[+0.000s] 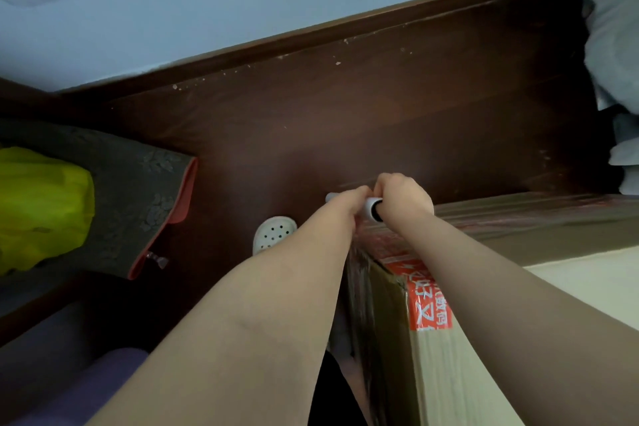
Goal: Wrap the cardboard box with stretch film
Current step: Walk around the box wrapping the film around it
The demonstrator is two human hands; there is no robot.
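Right now both hands are gripping a white stretch film roll above the far corner of the cardboard box: the left hand is curling its fingers tight around one end, and the right hand is fisting pressed-together fingers around the other. Film is already lying glossy over the box's far edge and near side, across its orange tape, while the box is sitting on the dark wooden floor, near a white perforated shoe.
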